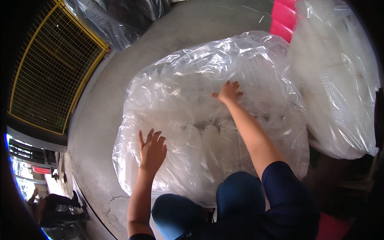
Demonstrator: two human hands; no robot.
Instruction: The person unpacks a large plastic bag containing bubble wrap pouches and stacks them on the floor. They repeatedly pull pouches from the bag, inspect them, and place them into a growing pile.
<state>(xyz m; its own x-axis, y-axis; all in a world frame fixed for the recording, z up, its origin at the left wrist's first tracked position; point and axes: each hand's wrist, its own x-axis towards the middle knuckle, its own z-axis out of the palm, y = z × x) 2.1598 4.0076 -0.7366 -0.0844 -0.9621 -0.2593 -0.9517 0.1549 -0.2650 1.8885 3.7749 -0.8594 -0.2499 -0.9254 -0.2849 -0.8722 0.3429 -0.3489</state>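
A large clear plastic bag point(188, 116) lies in front of my knees, packed with pale, ribbed, stacked pieces whose kind I cannot make out through the film. Fingers spread, my left hand point(153, 150) is over the near left part of the bag, on or just above the film. Farther off and to the right, my right hand point(229, 93) reaches over the bag's upper middle with its fingers apart, apparently touching the film. Neither hand grips anything.
Another filled clear bag point(336, 88) stands at the right, beside a bright pink padded object point(283, 20). Dark wrapped goods point(120, 20) are at the far left, near a yellow-framed mesh fence point(58, 66). A person point(56, 208) in dark clothes is at the lower left. Grey concrete floor point(94, 132) surrounds the bag.
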